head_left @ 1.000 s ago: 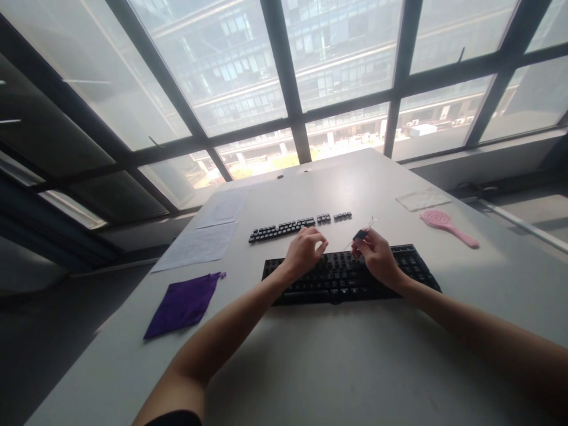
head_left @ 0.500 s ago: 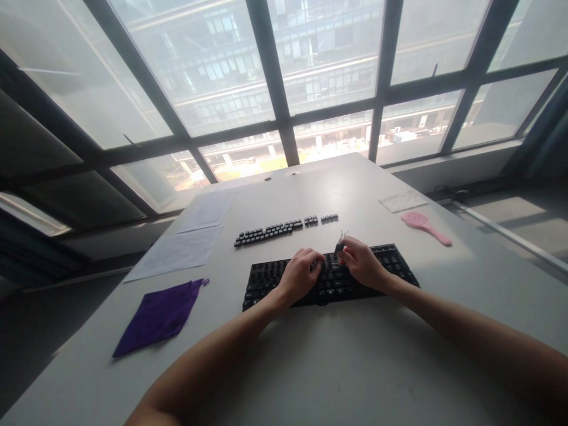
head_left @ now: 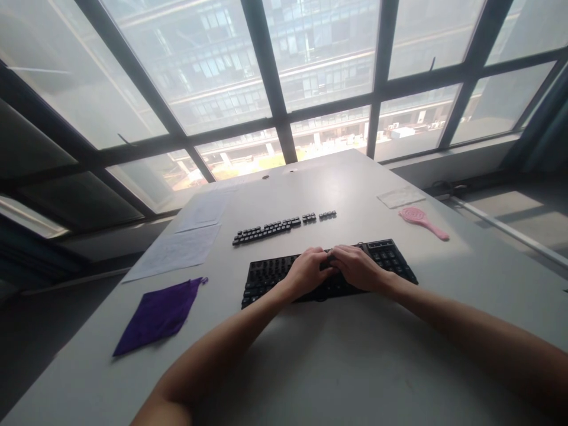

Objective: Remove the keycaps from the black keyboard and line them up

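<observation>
A black keyboard (head_left: 266, 276) lies across the grey table (head_left: 337, 367) in front of me. Both my hands rest on its middle keys, knuckles almost touching. My left hand (head_left: 306, 272) is curled, fingertips pressed down on the keys, with nothing visible in it. My right hand (head_left: 357, 267) is closed over the small black-handled keycap puller, which is almost wholly hidden under the fingers. Beyond the keyboard, a row of loose black keycaps (head_left: 266, 229) is laid out on the table.
A purple cloth pouch (head_left: 157, 313) lies at the left. Sheets of paper (head_left: 177, 248) lie beyond it. A pink brush (head_left: 421, 220) and a clear plastic bag (head_left: 399, 196) lie at the right. Large windows stand behind the table's far edge.
My right hand has lowered the keycap puller from above the keyboard onto the keys. My left hand has dropped onto the keys and closed in beside it. The view shifted slightly.
</observation>
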A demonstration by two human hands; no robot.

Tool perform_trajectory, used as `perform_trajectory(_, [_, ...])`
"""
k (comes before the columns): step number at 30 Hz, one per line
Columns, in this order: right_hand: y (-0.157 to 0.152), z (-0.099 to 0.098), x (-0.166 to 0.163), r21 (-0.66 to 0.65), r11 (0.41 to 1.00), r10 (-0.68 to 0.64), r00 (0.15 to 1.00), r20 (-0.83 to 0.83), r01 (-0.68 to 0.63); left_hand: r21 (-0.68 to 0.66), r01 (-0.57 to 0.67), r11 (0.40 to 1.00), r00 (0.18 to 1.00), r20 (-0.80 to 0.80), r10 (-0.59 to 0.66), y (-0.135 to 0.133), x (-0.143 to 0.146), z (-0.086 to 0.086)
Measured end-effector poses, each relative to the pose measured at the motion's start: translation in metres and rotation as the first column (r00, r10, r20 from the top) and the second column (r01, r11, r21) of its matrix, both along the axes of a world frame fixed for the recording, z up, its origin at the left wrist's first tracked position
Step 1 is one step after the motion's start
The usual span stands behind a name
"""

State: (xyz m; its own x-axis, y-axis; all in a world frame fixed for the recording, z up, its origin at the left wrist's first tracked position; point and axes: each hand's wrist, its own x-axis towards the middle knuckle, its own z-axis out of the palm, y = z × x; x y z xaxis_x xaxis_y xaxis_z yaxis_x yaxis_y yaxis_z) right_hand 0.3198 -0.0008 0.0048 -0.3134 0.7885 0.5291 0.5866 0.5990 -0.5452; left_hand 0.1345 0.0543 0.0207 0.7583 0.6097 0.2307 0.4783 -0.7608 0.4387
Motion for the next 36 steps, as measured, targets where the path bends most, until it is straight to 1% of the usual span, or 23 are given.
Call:
perform_trajectory(2, [0.000,0.000,0.000,-0.052,0.997,-0.053,0.995,-0.085,0.048,0.006,-0.033,0.999,0.999,0.008,0.033,0.001,0.001,-0.003])
perform_trajectory(5, [0.001,0.001,0.002,-0.146,0.983,-0.142,0.965,-0.219,0.111,0.026,-0.079,0.997,0.996,0.054,0.077,-0.001,0.002,-0.008])
perform_trajectory(9, [0.003,0.002,0.003,-0.196,0.974,-0.172,0.933,-0.318,0.113,0.034,-0.065,0.997,0.991,0.120,0.061,-0.006,0.002,-0.012])
perform_trajectory(12, [0.003,0.002,0.002,-0.178,0.975,-0.183,0.930,-0.318,0.131,0.043,-0.057,0.997,0.979,0.198,0.048,-0.008,0.002,-0.012])
perform_trajectory(16, [0.002,0.004,-0.001,-0.195,0.972,-0.194,0.918,-0.346,0.132,-0.013,-0.057,0.998,0.951,0.304,0.059,-0.011,0.001,-0.012])
perform_trajectory(18, [0.002,0.004,-0.002,-0.215,0.966,-0.214,0.916,-0.339,0.146,0.000,-0.033,0.999,0.949,0.315,0.031,-0.011,0.000,-0.012])
perform_trajectory(21, [0.002,0.005,-0.002,-0.217,0.955,-0.259,0.924,-0.281,0.201,0.053,0.025,0.998,0.957,0.289,-0.039,-0.011,-0.001,-0.012])
perform_trajectory(23, [0.002,0.004,-0.001,-0.216,0.953,-0.266,0.925,-0.272,0.210,0.074,0.044,0.996,0.959,0.277,-0.063,-0.011,0.000,-0.012])
perform_trajectory(26, [0.003,0.003,-0.001,-0.218,0.960,-0.241,0.917,-0.317,0.177,0.095,0.040,0.995,0.957,0.284,-0.066,-0.013,0.002,-0.010])
perform_trajectory(29, [0.005,0.002,-0.002,-0.233,0.960,-0.244,0.878,-0.412,0.158,0.084,0.002,0.996,0.943,0.333,-0.030,-0.012,0.001,-0.001])
perform_trajectory(31, [0.007,0.001,-0.003,-0.255,0.956,-0.254,0.841,-0.478,0.144,0.056,-0.029,0.998,0.938,0.347,0.007,-0.002,-0.005,0.008])
perform_trajectory(32, [0.008,0.001,-0.003,-0.264,0.955,-0.255,0.831,-0.495,0.136,0.043,-0.046,0.998,0.940,0.340,0.029,0.007,-0.009,0.012])
perform_trajectory(34, [0.008,0.000,-0.003,-0.273,0.954,-0.248,0.839,-0.485,0.124,0.036,-0.098,0.995,0.951,0.296,0.083,0.032,-0.022,0.020])
perform_trajectory(36, [0.008,0.000,-0.003,-0.273,0.954,-0.238,0.863,-0.445,0.122,0.062,-0.221,0.973,0.947,0.253,0.199,0.063,-0.035,0.025])
